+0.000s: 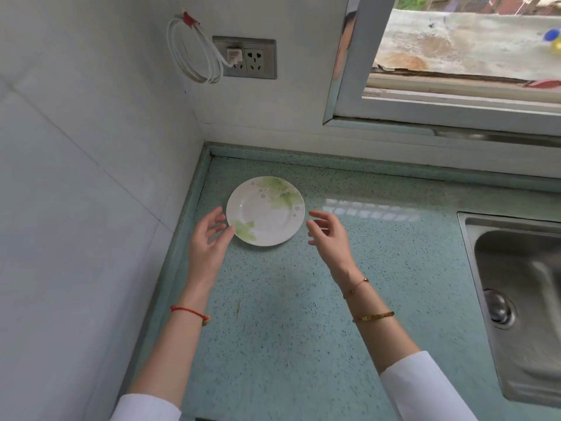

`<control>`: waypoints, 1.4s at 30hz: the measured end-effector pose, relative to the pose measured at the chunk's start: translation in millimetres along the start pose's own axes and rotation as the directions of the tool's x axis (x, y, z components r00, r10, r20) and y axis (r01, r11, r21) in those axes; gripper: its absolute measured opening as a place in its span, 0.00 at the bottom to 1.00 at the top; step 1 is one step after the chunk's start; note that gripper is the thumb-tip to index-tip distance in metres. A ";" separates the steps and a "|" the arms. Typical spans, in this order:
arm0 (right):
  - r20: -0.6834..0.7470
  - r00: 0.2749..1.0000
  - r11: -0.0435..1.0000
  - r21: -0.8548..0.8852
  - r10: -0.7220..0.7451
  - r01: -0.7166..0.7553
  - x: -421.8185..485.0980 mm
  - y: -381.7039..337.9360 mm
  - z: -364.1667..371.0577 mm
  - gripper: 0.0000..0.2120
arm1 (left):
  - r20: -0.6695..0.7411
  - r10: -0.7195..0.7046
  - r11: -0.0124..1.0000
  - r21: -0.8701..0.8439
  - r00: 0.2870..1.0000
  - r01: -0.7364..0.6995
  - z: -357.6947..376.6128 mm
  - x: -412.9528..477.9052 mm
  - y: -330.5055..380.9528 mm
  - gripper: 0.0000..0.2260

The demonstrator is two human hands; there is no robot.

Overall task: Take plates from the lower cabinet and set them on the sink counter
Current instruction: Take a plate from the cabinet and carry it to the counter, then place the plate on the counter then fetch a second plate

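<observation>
Both hands are spread and hold nothing. The left hand [209, 241] stands with its palm turned toward the plate [265, 211], fingers loose and slightly bent. One fingertip lines up with the plate's near-left rim, though I cannot tell whether it actually touches. The right hand [328, 235] is just beside the plate's right rim, apart from it, its fingers relaxed and curved inward.

The plate lies flat between them on the counter [288, 314], close to the back-left corner where the counter meets the tiled wall [76, 177]. It is white, with pale green leaves and small flowers printed on it.

A red string bracelet [189, 311] circles the left wrist. The right forearm carries a thin chain bracelet [355, 285] and, further up, a gold bangle [373, 316]. A white sleeve [425, 387] covers each arm from partway up the forearm.

The counter is a speckled pale green. To the right, well apart from the plate, a steel sink [531, 344] is set into it, its drain [498, 308] showing. On the back wall above the plate, a double socket [258, 57] has a white plug [234, 55] in it, and its cable [188, 53] hangs in a coil on the left. A window [455, 56] with a metal frame sits above the sink side.
</observation>
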State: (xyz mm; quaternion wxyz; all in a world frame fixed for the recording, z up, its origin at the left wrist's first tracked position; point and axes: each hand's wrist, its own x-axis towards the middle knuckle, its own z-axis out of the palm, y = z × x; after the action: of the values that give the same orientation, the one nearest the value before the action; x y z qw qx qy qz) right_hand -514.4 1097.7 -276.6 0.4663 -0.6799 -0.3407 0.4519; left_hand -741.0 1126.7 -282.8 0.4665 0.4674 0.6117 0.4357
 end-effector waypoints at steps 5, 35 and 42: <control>0.074 0.996 0.999 0.024 -0.042 0.040 -45.8 -18.2 -14.1 0.14 | 0.005 0.029 0.997 -0.068 1.000 -0.028 -10.9 -52.7 27.3 0.19; 0.902 0.383 0.943 0.072 -0.201 0.324 -378.4 46.1 -113.3 0.10 | -0.825 -0.073 0.956 -0.217 0.560 -0.196 5.1 -609.3 -4.9 0.15; 0.996 -0.022 0.937 0.090 -0.088 0.337 -528.4 84.8 -110.8 0.08 | -0.973 -0.140 0.964 -0.176 0.182 -0.202 24.5 -793.4 -23.9 0.17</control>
State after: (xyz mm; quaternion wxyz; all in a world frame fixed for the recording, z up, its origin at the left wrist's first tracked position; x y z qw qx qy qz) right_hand -597.5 565.8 -182.3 0.0943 -0.1454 -0.7062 0.6865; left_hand -619.5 348.6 -180.8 0.0156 0.0256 0.6936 0.7197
